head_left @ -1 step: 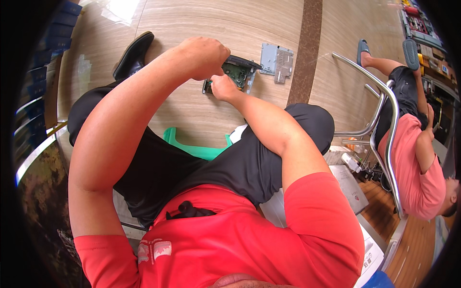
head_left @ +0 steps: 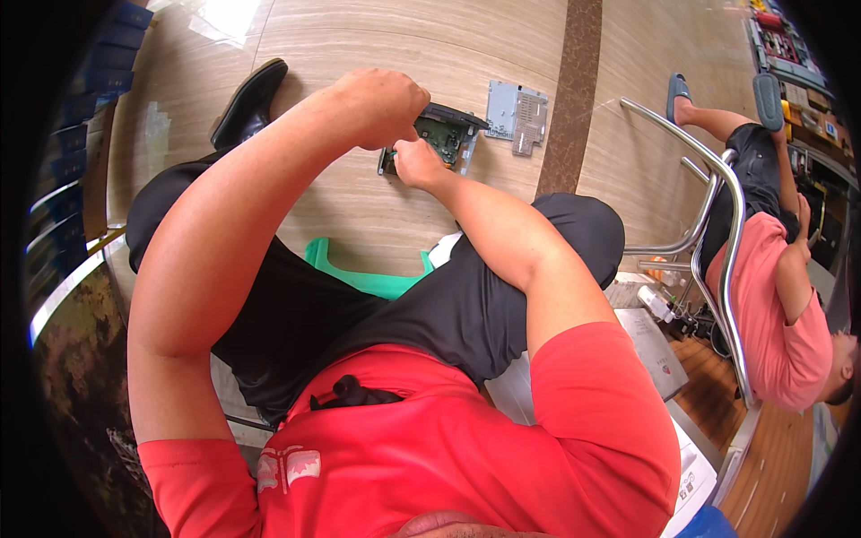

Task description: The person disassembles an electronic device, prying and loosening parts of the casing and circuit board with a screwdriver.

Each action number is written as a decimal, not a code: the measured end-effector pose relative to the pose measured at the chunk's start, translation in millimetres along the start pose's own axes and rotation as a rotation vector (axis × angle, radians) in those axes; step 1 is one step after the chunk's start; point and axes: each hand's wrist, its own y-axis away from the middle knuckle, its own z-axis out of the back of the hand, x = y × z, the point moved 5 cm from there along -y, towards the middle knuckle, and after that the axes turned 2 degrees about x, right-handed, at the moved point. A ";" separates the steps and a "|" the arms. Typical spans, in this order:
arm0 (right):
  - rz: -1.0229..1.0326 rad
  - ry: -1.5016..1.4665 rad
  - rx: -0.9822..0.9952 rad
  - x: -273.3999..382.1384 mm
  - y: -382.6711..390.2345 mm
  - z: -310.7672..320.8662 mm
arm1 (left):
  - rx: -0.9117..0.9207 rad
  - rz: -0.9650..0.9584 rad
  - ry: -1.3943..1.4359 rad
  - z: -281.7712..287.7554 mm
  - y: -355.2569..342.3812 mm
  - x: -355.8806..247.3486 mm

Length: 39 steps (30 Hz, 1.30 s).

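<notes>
An opened electronic device (head_left: 446,139) with a green circuit board and a dark frame rests on the floor beyond my knees. My left hand (head_left: 386,106) is closed at its upper left side, the knuckles upward; whatever lies inside those fingers is hidden. Just below, my right hand (head_left: 420,163) is closed over the device's near left part, its fingertips close to the left hand. What the right fingers pinch cannot be made out. Right of the device lie a flat grey metal panel (head_left: 502,106) and a perforated grey plate (head_left: 529,124), both apart from my hands.
Between my legs a green plastic stool edge (head_left: 381,283) shows. A chair with bent metal tubes (head_left: 735,229) stands to the right, with a person in a pink shirt (head_left: 778,305) beyond it. Blue bins (head_left: 67,166) line the left side. A dark stripe (head_left: 572,85) crosses the tiled floor.
</notes>
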 end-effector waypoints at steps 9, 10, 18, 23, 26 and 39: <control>-0.018 -0.017 0.005 1.2 -0.3 1.8 | -0.100 -0.010 -0.014 -4.2 -3.5 4.7; -0.011 -0.029 -0.014 2.3 -1.8 3.3 | -0.093 -0.014 -0.034 -1.3 -2.3 3.7; 0.088 -0.108 -0.175 -25.4 5.0 1.1 | -0.092 -0.001 0.010 0.0 -3.5 8.1; 0.037 -0.248 -0.233 -21.9 31.4 28.6 | 0.013 0.036 -0.032 -1.1 1.5 13.8; -0.028 -0.307 -0.237 -6.9 53.3 60.8 | -0.046 0.004 -0.037 0.8 5.0 17.7; 0.238 -0.646 -0.530 35.5 139.7 187.3 | -0.024 -0.060 -0.014 -3.9 -6.7 12.6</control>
